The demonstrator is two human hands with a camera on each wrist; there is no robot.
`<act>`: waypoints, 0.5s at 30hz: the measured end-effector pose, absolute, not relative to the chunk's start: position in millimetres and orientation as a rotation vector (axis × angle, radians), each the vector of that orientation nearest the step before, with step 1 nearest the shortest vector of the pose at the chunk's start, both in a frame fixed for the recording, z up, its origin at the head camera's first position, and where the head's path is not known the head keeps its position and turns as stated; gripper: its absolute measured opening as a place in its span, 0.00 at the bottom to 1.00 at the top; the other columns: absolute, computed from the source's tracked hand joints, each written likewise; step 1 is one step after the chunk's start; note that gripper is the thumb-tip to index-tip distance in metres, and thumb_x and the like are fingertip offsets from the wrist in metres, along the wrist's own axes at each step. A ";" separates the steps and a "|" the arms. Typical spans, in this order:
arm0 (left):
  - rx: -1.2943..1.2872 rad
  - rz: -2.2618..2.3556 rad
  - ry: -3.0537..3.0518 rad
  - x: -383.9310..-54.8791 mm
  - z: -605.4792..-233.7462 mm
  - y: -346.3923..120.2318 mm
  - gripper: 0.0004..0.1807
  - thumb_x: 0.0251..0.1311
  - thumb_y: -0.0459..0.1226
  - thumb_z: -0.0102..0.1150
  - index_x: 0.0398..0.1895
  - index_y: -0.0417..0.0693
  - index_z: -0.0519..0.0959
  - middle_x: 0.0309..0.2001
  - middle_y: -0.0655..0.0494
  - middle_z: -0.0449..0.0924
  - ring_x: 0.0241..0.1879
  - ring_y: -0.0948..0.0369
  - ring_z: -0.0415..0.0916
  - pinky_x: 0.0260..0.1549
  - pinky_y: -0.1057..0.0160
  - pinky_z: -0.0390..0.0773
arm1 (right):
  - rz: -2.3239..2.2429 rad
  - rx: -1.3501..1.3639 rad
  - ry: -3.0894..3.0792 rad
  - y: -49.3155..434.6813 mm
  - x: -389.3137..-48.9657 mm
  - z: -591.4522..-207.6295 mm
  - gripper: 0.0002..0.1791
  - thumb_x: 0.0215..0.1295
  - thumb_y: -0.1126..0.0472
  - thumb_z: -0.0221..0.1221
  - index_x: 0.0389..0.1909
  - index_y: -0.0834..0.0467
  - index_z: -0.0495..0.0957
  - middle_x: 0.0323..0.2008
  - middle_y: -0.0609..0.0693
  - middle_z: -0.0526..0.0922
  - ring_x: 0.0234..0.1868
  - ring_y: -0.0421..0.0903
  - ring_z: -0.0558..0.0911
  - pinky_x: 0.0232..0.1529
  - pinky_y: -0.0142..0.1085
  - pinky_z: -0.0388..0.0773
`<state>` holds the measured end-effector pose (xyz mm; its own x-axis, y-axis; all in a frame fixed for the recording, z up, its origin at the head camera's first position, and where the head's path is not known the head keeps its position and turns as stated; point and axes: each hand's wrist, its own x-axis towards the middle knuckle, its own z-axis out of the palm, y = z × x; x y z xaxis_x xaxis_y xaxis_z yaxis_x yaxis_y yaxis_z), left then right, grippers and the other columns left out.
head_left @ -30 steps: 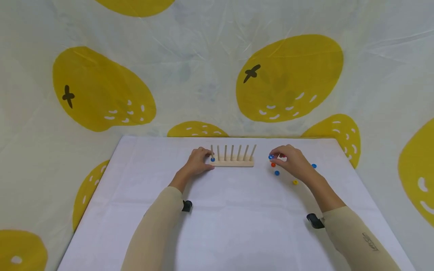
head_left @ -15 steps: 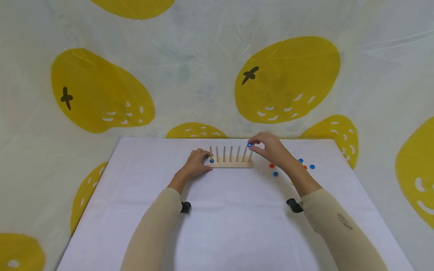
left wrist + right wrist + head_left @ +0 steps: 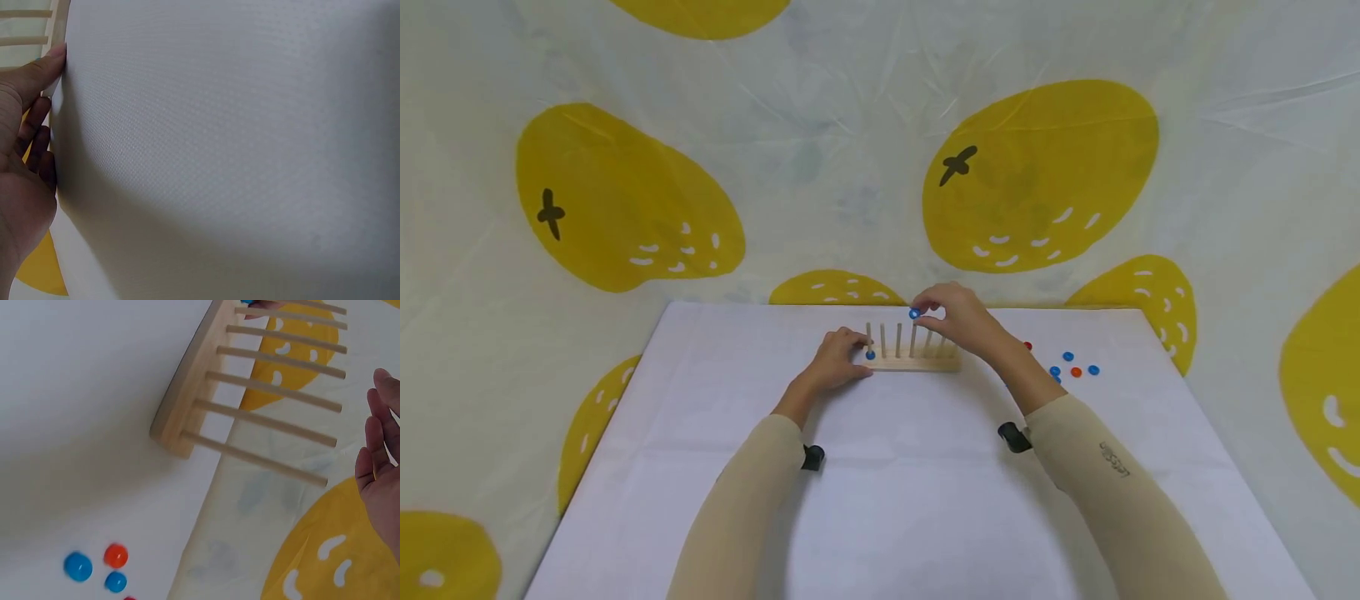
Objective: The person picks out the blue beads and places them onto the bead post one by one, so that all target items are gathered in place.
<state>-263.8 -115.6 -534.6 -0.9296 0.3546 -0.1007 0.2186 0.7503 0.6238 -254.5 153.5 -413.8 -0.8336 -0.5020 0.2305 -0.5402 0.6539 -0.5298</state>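
Note:
A wooden peg rack [image 3: 917,364], a low bar with a row of upright pegs, stands near the table's back edge. My left hand [image 3: 835,358] grips its left end, the thumb in front and fingers behind; the left wrist view shows the thumb against the bar. Low on the leftmost peg sits a blue bead [image 3: 870,355]. My right hand [image 3: 958,317] pinches another blue bead [image 3: 914,313] between thumb and fingertips, at the top of a middle peg. In the right wrist view the right hand [image 3: 381,481] is partly cut off and its bead is out of frame.
Several loose beads lie right of the rack, among them an orange bead [image 3: 1077,372], a blue bead [image 3: 1093,370] and a red bead [image 3: 1027,346]. My right forearm hides part of that area. A white cloth [image 3: 895,517] covers the table; a fruit-patterned curtain [image 3: 842,167] hangs behind.
My right hand has carried the blue bead leftward from among the loose beads, past the right-hand pegs to a middle peg. The left hand stays at the rack's left end.

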 end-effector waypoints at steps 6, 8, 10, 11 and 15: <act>0.464 0.898 2.760 -265.0 -534.1 -115.0 0.32 0.56 0.43 0.78 0.63 0.49 0.79 0.60 0.50 0.75 0.62 0.50 0.68 0.67 0.51 0.68 | 0.948 0.903 -2.794 132.0 -262.6 -416.5 0.12 0.67 0.60 0.69 0.48 0.59 0.86 0.43 0.52 0.89 0.46 0.51 0.82 0.55 0.48 0.80; 0.466 0.899 2.764 -265.5 -535.3 -115.7 0.31 0.55 0.43 0.78 0.63 0.49 0.79 0.60 0.49 0.76 0.62 0.50 0.68 0.67 0.50 0.69 | 0.964 0.911 -2.788 125.8 -265.6 -419.6 0.11 0.67 0.60 0.69 0.47 0.59 0.87 0.42 0.52 0.89 0.45 0.50 0.82 0.54 0.48 0.80; 0.465 0.900 2.764 -266.2 -536.7 -115.7 0.31 0.55 0.43 0.78 0.63 0.49 0.79 0.60 0.49 0.75 0.61 0.50 0.68 0.66 0.50 0.69 | 0.994 0.916 -2.777 120.4 -267.4 -422.3 0.11 0.66 0.60 0.69 0.47 0.60 0.87 0.42 0.53 0.89 0.44 0.51 0.83 0.54 0.50 0.81; 0.463 0.899 2.764 -266.6 -537.4 -115.8 0.31 0.55 0.43 0.78 0.63 0.49 0.79 0.60 0.49 0.75 0.61 0.50 0.68 0.66 0.50 0.69 | 1.011 0.907 -2.781 117.3 -267.6 -423.1 0.11 0.66 0.60 0.69 0.46 0.60 0.87 0.41 0.53 0.89 0.44 0.51 0.83 0.54 0.49 0.81; 0.454 0.897 2.760 -267.1 -536.9 -115.4 0.31 0.55 0.43 0.78 0.63 0.50 0.79 0.60 0.49 0.75 0.62 0.49 0.67 0.67 0.50 0.69 | 1.039 0.894 -2.796 107.3 -267.3 -427.6 0.12 0.66 0.60 0.69 0.47 0.61 0.86 0.41 0.53 0.89 0.44 0.51 0.83 0.53 0.48 0.82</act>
<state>-267.1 -115.4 -536.9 -0.9319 0.3493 -0.0976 0.2251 0.7681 0.5995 -267.3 107.3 -427.6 -0.8348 -0.5061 0.2166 -0.5247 0.6127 -0.5910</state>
